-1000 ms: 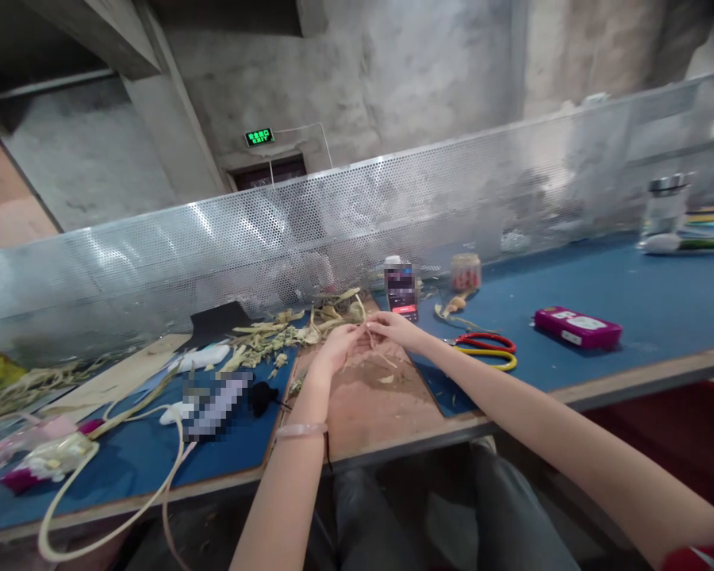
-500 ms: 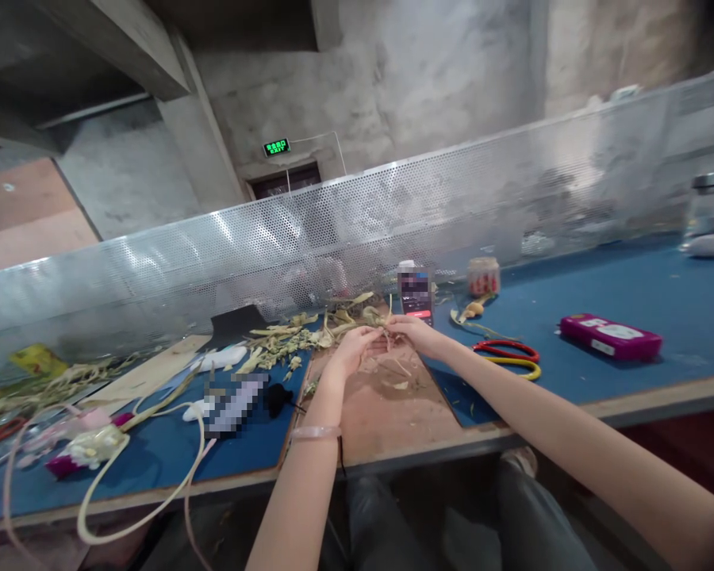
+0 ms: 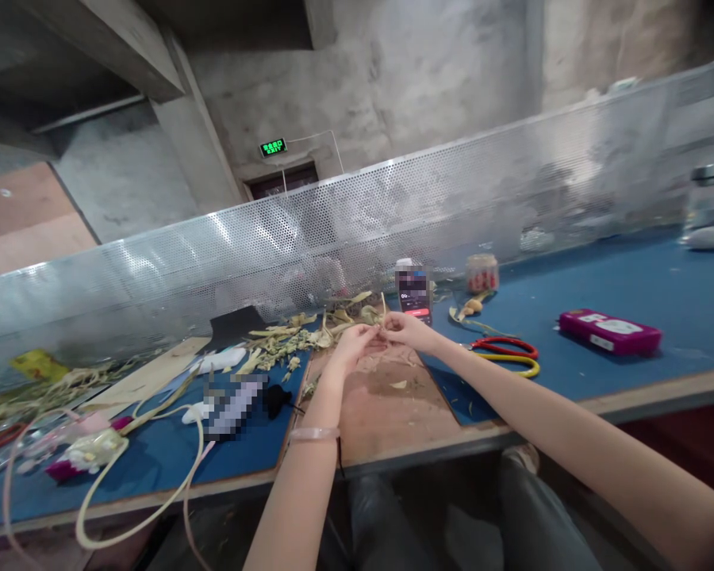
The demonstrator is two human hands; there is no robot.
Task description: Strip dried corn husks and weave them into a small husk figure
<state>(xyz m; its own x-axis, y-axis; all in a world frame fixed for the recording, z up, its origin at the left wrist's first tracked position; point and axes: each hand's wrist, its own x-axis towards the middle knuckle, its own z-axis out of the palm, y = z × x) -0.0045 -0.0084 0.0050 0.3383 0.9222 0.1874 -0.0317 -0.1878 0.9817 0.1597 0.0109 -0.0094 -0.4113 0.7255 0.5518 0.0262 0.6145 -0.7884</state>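
Over the brown board (image 3: 393,404), my left hand (image 3: 357,345) and my right hand (image 3: 405,329) meet at their fingertips. Both are closed in a pinch around something small and pale that I cannot make out; a thin pale stem rises by the right fingers. Just behind them lies a heap of pale green and yellowish plant pieces (image 3: 354,305). A phone (image 3: 414,293) with a partly blurred screen stands beyond my right hand. One pale scrap (image 3: 399,385) lies on the board.
Red and yellow handled scissors (image 3: 508,357), a purple pack (image 3: 610,331) and a jar (image 3: 482,274) are on the right. Left are plant scraps (image 3: 282,345), a black sheet (image 3: 238,325) and a cream cord loop (image 3: 83,507). A perforated metal screen (image 3: 309,230) runs behind.
My right hand has shifted slightly left and its fingers are more curled. The thin strands that hung below the hands no longer show clearly.
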